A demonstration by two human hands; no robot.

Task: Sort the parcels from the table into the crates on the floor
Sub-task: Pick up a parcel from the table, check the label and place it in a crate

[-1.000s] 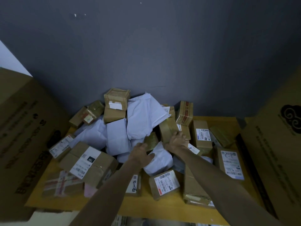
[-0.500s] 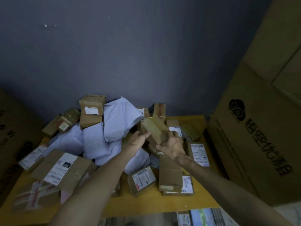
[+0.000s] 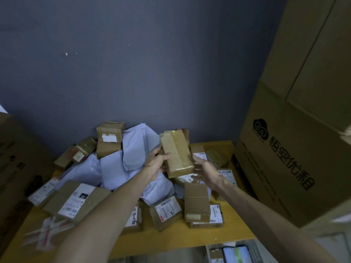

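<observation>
A long brown taped parcel [image 3: 176,152] is lifted above the heap on the yellow table [image 3: 171,240], tilted with its far end up. My left hand [image 3: 156,165] grips its left side, thumb across the front face. My right hand [image 3: 207,172] is at the parcel's lower right corner with fingers spread, touching it or just off it. Below lie white mailer bags [image 3: 136,154] and several labelled brown boxes, such as one [image 3: 196,202] under my right wrist. Part of a crate [image 3: 234,253] with parcels in it shows at the bottom edge.
A very large printed carton [image 3: 288,152] stands against the table's right side. Another big carton [image 3: 13,164] flanks the left. A dark grey wall closes the back. More boxes [image 3: 109,139] are stacked at the rear of the heap.
The brown parcel has come up out of the pile and stands higher. My left hand now grips it, and my right hand has opened beside it. The view has swung to the right.
</observation>
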